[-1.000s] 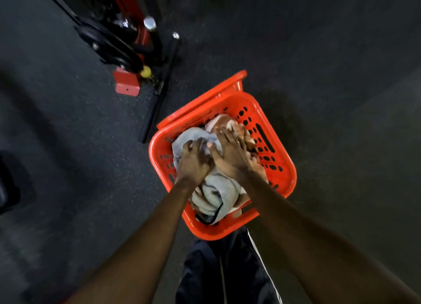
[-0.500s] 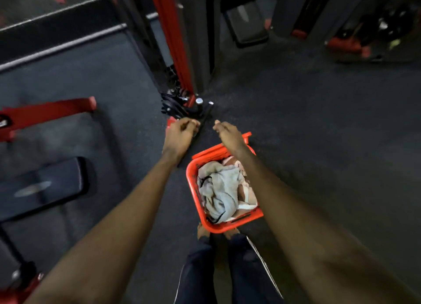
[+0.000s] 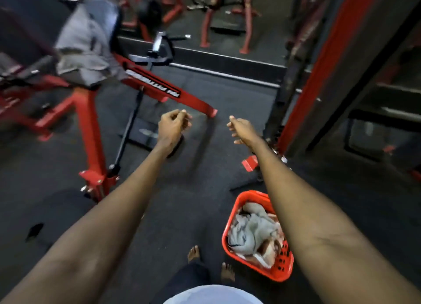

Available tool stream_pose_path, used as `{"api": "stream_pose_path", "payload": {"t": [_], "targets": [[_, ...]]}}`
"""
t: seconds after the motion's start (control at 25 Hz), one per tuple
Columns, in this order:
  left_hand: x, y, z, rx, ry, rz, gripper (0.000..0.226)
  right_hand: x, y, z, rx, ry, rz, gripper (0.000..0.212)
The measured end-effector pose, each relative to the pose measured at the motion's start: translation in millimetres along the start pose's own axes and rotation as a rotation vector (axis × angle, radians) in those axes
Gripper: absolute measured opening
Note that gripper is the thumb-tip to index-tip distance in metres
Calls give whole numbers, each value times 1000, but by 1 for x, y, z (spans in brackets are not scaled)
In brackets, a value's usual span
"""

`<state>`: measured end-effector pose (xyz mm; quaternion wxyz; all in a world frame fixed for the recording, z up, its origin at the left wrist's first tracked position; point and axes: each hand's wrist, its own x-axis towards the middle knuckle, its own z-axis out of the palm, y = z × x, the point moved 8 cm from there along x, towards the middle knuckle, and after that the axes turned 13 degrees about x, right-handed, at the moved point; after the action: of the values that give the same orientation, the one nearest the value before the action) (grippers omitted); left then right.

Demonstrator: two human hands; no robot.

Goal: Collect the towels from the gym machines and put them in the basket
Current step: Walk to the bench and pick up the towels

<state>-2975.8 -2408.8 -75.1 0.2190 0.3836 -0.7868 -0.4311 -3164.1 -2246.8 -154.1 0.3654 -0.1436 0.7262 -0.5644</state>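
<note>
Left hand (image 3: 173, 126): raised over the floor with the arm stretched forward; fingers loosely curled toward the palm, gripping nothing.
Right hand (image 3: 242, 129): raised at about the same height, well apart from the left; fingers spread and relaxed, empty.
Basket (image 3: 282, 273): orange-red plastic with perforated walls, standing on the floor at lower right, just beside the person's bare feet (image 3: 193, 253); the right forearm crosses above its far rim.
Towels in basket (image 3: 250, 232): a crumpled grey towel lies on top of paler, pinkish cloth, filling the basket to near the rim.
Towel on machine (image 3: 85, 41): grey cloth draped over the padded part of a red-framed machine (image 3: 88, 121) at upper left, well apart from both hands; blurred.
Floor (image 3: 182, 201): dark rubber matting.
Background: red uprights and further gym frames, details indistinct.
</note>
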Motion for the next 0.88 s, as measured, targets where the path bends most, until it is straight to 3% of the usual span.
{"api": "stream_pose_path", "payload": {"t": [0.12, 0.2, 0.4, 0.64, 0.88], "targets": [[-29, -32, -123, 38, 193, -78, 31, -17, -52, 116, -71, -234, -85, 33], [-35, -40, -160, 99, 237, -75, 31, -21, -73, 150, -65, -272, -119, 33], [-134, -92, -325, 99, 526, -189, 30, -100, -128, 335, -135, -568, -265, 32], [-277, -166, -466, 111, 757, -369, 30, -212, -131, 507, -174, -837, -324, 31], [-371, -224, -546, 116, 876, -484, 30, -283, -107, 610, -236, -937, -350, 35]]}}
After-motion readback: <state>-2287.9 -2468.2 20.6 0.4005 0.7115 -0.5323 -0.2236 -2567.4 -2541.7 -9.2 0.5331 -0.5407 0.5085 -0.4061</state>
